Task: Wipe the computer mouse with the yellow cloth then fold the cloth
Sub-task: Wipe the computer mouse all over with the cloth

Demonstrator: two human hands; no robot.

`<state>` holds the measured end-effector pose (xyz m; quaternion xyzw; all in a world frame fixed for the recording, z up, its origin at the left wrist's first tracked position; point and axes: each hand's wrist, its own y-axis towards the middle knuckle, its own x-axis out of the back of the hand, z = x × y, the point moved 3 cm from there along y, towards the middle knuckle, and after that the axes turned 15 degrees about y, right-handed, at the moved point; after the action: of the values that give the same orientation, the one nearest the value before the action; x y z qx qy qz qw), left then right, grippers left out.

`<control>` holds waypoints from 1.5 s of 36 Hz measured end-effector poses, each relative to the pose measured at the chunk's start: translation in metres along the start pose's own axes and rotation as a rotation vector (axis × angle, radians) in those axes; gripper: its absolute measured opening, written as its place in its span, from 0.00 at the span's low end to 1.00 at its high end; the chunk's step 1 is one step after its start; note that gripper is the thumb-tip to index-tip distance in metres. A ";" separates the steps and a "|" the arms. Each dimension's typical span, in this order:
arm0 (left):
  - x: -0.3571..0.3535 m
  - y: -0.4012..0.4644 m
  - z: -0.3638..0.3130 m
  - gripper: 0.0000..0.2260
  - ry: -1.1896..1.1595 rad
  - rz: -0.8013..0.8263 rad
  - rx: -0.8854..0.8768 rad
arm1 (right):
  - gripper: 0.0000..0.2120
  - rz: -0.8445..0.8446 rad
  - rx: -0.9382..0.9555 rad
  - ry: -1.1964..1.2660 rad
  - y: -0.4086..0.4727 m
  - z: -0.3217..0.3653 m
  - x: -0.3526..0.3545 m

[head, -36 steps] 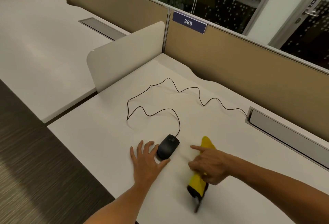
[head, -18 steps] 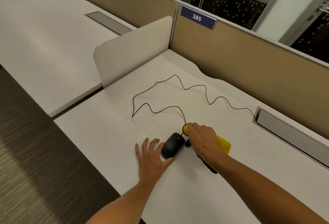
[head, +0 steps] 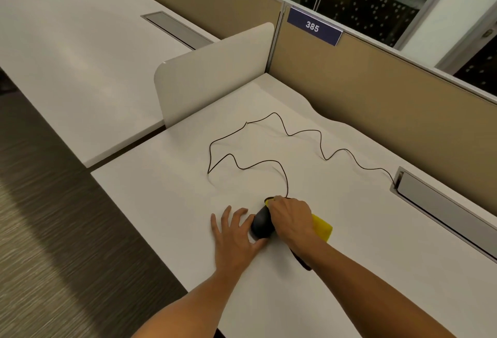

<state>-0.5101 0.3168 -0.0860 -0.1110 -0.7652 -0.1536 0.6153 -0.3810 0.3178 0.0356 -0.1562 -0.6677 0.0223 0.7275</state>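
Note:
A black wired computer mouse [head: 261, 224] lies on the white desk [head: 166, 203] near its front edge. My left hand [head: 234, 232] rests flat on the desk with fingers spread, its thumb and forefinger against the mouse's left and near side. My right hand [head: 291, 218] is closed around the yellow cloth [head: 322, 226] and presses it onto the right, far part of the mouse. Most of the cloth is hidden under the hand; a yellow corner sticks out to the right and a dark edge trails below the wrist.
The mouse's black cable [head: 269, 144] snakes across the desk to a grey cable slot [head: 441, 208] at the right. A white divider panel [head: 215, 74] stands at the back left, tan partition walls [head: 376, 95] behind. The desk's left edge drops to dark carpet [head: 53, 230].
My right hand carried the cloth from beside the mouse up and left onto it, and now covers more of the mouse. My left hand stayed at the mouse's left side.

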 end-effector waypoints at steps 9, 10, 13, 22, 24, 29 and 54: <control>0.000 -0.001 0.001 0.28 0.008 0.011 0.000 | 0.06 0.027 0.143 -0.013 -0.013 0.011 -0.007; 0.000 -0.001 0.001 0.28 0.007 0.012 -0.003 | 0.06 0.041 0.126 -0.010 -0.017 0.011 -0.006; 0.000 -0.001 0.000 0.28 -0.012 -0.004 -0.005 | 0.08 0.069 -0.006 -0.014 -0.026 0.005 0.004; 0.000 -0.001 0.001 0.29 0.000 0.008 -0.008 | 0.12 -0.009 -0.250 0.062 -0.027 -0.032 0.037; 0.001 -0.001 0.001 0.28 -0.002 0.011 -0.002 | 0.12 0.000 -0.265 0.076 -0.025 -0.034 0.033; 0.002 -0.001 0.000 0.29 -0.004 0.011 -0.002 | 0.12 0.018 -0.240 0.078 -0.023 -0.031 0.017; 0.004 0.000 0.000 0.29 -0.007 0.009 -0.003 | 0.15 -0.096 0.000 0.052 0.012 0.000 0.025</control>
<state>-0.5111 0.3170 -0.0822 -0.1156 -0.7667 -0.1516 0.6130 -0.3764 0.3356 0.0565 -0.1247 -0.6554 -0.0165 0.7448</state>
